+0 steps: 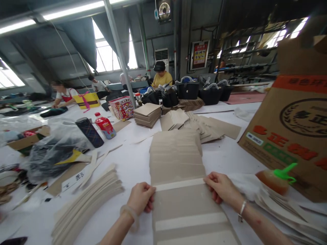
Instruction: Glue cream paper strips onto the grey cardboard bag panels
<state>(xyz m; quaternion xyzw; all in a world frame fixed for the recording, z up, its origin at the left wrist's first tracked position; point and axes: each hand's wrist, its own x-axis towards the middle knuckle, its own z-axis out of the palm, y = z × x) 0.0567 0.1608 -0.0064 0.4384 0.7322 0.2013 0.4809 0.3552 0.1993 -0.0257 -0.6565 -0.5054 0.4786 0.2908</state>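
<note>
A row of overlapping grey-beige cardboard sheets (176, 166) runs away from me down the middle of the white table. Across the nearer sheets lie pale bands. My left hand (141, 198) pinches the left end of one pale strip (178, 184), thumb against curled fingers. At its right end, my right hand (221, 190) is closed the same way. Another pale band (191, 220) crosses the cardboard closer to me. Left of my left hand lies a fanned stack of curved cardboard strips (89, 204); more strips (283, 211) are to the right of my right hand.
A large carton (288, 129) stands at right, with a green-capped bottle of amber liquid (274, 180) before it. Farther off are stacked cardboard squares (147, 115), a red-capped bottle (105, 126), a dark cylinder (89, 132) and black bags (187, 90). Several people work beyond.
</note>
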